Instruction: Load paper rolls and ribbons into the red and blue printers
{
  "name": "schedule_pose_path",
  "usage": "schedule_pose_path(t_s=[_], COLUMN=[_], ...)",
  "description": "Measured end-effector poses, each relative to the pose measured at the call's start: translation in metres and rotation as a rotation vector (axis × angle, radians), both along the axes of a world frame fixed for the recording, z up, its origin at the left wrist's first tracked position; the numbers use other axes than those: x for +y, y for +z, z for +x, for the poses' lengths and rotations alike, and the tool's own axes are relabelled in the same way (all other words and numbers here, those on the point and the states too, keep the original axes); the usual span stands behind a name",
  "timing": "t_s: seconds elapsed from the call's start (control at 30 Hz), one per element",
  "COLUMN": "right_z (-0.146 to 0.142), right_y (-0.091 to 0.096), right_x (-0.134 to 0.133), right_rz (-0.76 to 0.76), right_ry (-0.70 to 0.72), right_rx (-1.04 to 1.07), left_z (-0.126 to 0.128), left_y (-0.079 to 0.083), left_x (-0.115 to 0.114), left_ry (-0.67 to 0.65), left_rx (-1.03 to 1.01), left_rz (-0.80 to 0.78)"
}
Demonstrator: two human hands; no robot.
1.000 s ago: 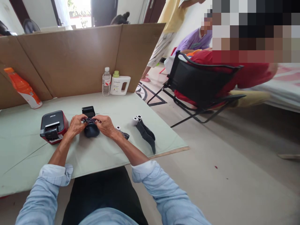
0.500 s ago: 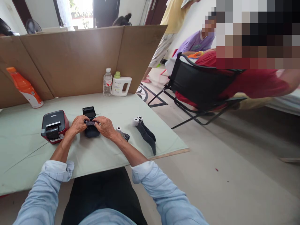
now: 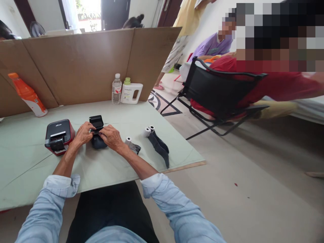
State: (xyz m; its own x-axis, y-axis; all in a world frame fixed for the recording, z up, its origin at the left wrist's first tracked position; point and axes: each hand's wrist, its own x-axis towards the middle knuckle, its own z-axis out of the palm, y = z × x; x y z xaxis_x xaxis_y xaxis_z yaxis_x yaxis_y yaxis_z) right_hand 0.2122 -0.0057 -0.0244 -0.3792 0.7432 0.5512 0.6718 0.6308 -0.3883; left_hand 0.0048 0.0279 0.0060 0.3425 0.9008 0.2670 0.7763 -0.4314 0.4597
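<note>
A small black device with its lid raised (image 3: 99,143) stands on the table before me; it looks like a portable label printer. Over its opening, a thin dark strip (image 3: 96,133) stretches between my fingertips. My left hand (image 3: 84,133) pinches the strip's left end, and my right hand (image 3: 111,136) has closed on the right end. Fingers partly hide the strip and the device's inside. Left of my hands sits a larger black and red printer (image 3: 59,136). Beside my right forearm lies a white roll with crumpled dark ribbon (image 3: 133,147).
Two more white rolls with long dark ribbons (image 3: 159,148) lie near the table's right edge. A water bottle (image 3: 116,89), a white jug (image 3: 131,92) and an orange bottle (image 3: 27,96) stand along a cardboard screen (image 3: 88,64). A person sits in a black chair (image 3: 217,91) at right.
The strip has tilted and come down closer to the device's opening, now showing as a thin edge. My right fingers have shifted slightly left; both hands keep their hold.
</note>
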Motion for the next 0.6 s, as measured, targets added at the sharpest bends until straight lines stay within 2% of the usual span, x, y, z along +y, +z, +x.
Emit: schedule_pose_path(t_s=[0.17,0.3,0.43,0.5,0.6], right_z=[0.001,0.002,0.002,0.001,0.0], right_y=[-0.007,-0.014,-0.02,-0.022,-0.025], right_x=[-0.013,-0.025,-0.032,-0.035,-0.038], right_rz=[0.015,0.013,0.017,0.02,0.025], right_ry=[0.049,0.06,0.037,0.022,0.002], right_rx=[-0.012,-0.027,-0.028,-0.019,0.009], left_z=[-0.009,-0.003,0.009,0.011,0.007], left_y=[-0.015,-0.023,-0.021,-0.019,-0.017], left_x=[0.012,0.029,0.04,0.037,0.019], left_ry=[0.177,0.315,0.302,0.27,0.185], left_rx=[-0.155,-0.328,-0.555,-0.596,-0.508], left_rz=[0.013,-0.128,-0.252,-0.234,-0.118])
